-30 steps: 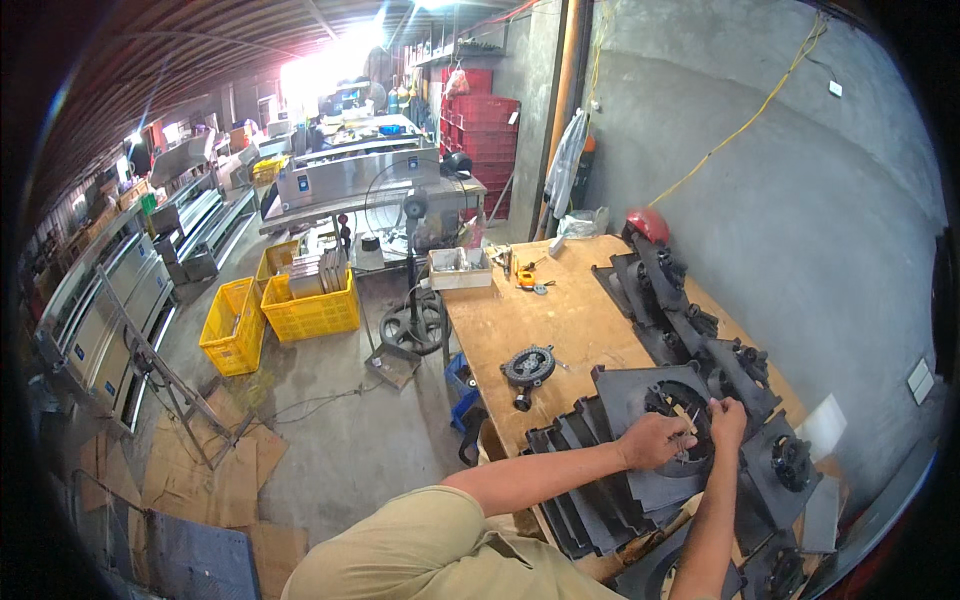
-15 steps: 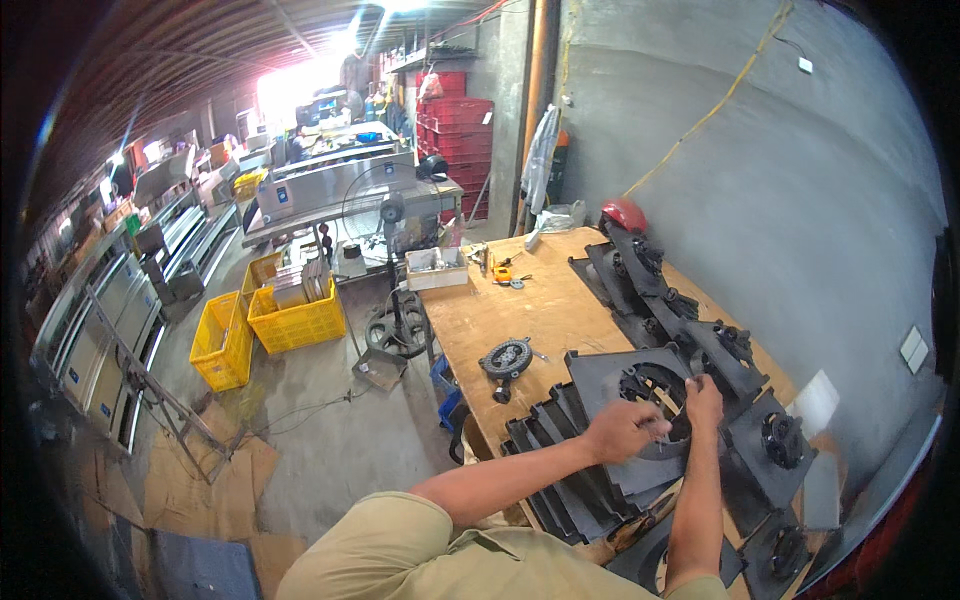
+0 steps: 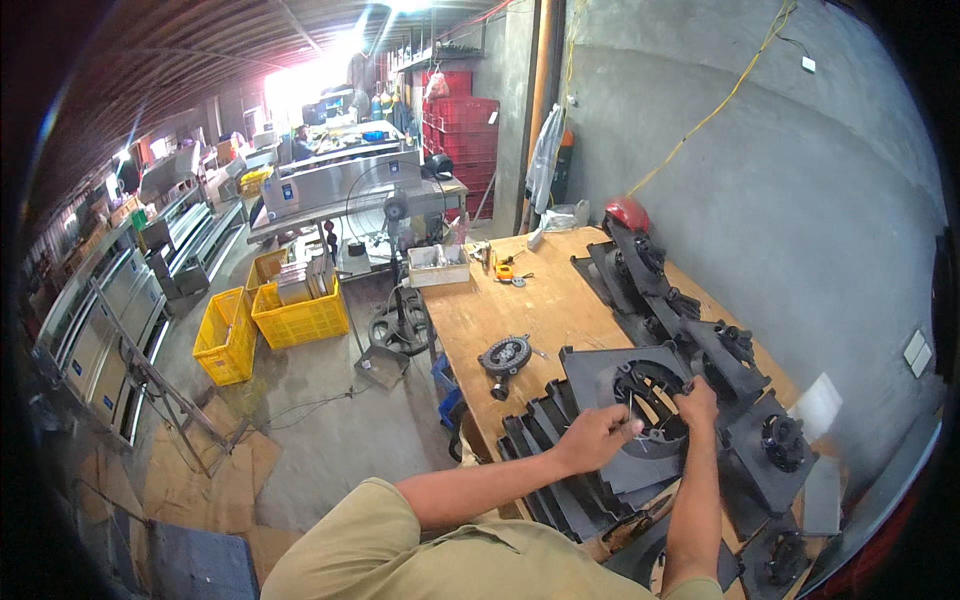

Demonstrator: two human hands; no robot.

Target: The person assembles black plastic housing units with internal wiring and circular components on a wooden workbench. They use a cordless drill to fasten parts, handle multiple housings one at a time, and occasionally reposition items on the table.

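Both hands work on a black fan panel [image 3: 600, 372], a flat, matte square plate with a round opening and thin spokes, lying on top of a fanned stack of like panels [image 3: 560, 470] at the near end of a plywood table [image 3: 510, 300]. The left hand [image 3: 592, 438] has its fingers curled shut at the ring's near edge, seemingly around something small, though what it is cannot be told. The right hand [image 3: 697, 402] has its fingers bent over the ring's right rim, gripping it. A round black motor [image 3: 505, 355] sits alone on the bare wood, just left of the panel. More black panels with motors [image 3: 690, 320] lean in a row along the grey concrete wall. Yellow plastic crates [image 3: 300, 318] with slatted sides stand on the floor, well apart
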